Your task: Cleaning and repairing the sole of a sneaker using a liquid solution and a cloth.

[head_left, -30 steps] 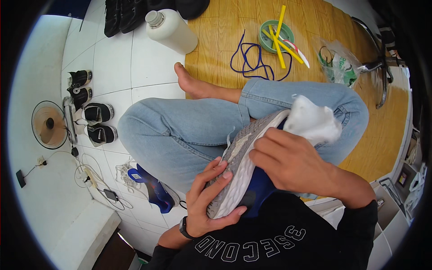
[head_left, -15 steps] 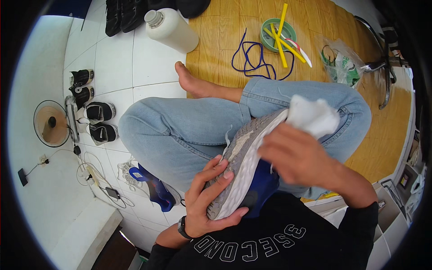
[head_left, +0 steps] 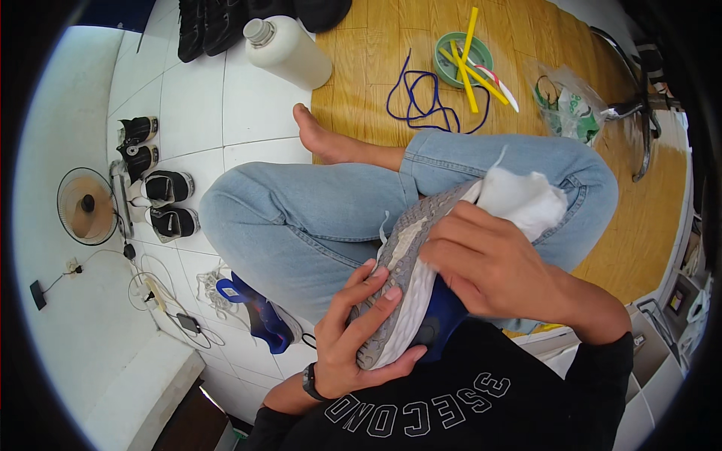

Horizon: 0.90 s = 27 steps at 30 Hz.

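The shoe [head_left: 423, 279] looks light and bendy, best held around its sole [head_left: 421, 222], where the left hand [head_left: 352, 327] squeezes; right hand's [head_left: 495, 259] grip, I can't tell.

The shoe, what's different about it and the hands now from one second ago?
The shoe and the left hand gripping it have shifted slightly to the right. The right hand, blurred half a second ago, looks clearer now, its fingers by the sole's edge. The left hand kept its grip. The bottle, bowl and blue lace stayed put.
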Motion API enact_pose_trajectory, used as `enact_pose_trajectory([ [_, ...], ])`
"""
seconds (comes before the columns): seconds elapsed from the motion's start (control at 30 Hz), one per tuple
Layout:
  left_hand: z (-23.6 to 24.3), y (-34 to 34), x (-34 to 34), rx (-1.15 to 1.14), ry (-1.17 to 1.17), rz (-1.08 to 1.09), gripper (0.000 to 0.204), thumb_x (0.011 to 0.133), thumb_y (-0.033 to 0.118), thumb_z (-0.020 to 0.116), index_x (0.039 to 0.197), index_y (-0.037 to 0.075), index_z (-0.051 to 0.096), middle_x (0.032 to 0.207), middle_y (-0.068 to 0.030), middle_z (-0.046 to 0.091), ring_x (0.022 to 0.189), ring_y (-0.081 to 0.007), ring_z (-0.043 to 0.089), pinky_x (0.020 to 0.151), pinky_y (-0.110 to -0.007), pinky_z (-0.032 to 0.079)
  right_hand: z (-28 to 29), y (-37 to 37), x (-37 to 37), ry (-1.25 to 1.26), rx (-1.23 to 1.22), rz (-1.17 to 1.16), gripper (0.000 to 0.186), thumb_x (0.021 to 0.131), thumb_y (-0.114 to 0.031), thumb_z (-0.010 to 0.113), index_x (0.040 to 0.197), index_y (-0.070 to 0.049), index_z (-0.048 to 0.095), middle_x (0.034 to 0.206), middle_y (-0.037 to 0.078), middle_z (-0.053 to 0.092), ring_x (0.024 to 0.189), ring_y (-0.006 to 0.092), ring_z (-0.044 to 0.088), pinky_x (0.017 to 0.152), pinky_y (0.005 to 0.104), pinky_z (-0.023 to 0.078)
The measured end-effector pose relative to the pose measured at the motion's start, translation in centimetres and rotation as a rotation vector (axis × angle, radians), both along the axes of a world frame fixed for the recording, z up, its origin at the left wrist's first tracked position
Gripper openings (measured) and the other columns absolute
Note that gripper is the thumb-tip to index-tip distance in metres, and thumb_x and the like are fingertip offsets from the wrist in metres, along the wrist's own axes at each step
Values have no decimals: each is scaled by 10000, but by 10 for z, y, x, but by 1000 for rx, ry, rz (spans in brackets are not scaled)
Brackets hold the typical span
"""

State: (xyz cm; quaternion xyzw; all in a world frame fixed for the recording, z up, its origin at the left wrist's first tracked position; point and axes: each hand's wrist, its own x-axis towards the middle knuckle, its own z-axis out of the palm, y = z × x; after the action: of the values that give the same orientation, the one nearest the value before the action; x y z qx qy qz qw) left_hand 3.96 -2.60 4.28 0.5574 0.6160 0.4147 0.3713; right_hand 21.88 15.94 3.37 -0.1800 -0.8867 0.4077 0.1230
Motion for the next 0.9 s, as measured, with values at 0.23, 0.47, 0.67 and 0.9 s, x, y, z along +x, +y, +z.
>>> enact_pose_trajectory([
  [0.23,-3,-4,3,3,4,11,782,662,230,953,1355,63,631,1368,-220,576,1311,-483,557,1028,-524,540,0,-6,-9,35,-6,-22,200,732,2,722,916,-22,647,885,93,586,840,295,571,710,392,506],
  [0.47,-3,-7,6,18,10,18,793,665,242,957,1364,72,625,1372,-225,565,1314,-478,556,1020,-513,548,0,-6,-1,-79,136,-19,260,718,41,741,955,-31,662,924,92,625,862,311,599,715,402,515],
  [0.67,-6,-7,4,20,7,22,788,665,248,956,1360,71,630,1360,-225,573,1309,-470,564,1016,-502,553,-5,1,-3,-97,203,-80,241,725,42,744,940,-34,666,925,85,636,848,296,606,720,383,516],
  [0.9,-4,-6,5,7,19,29,771,667,252,955,1346,69,638,1352,-222,579,1304,-469,568,1014,-503,555,-3,-3,3,-126,243,-54,246,713,-8,732,942,-43,651,889,57,588,836,265,582,646,377,512],
])
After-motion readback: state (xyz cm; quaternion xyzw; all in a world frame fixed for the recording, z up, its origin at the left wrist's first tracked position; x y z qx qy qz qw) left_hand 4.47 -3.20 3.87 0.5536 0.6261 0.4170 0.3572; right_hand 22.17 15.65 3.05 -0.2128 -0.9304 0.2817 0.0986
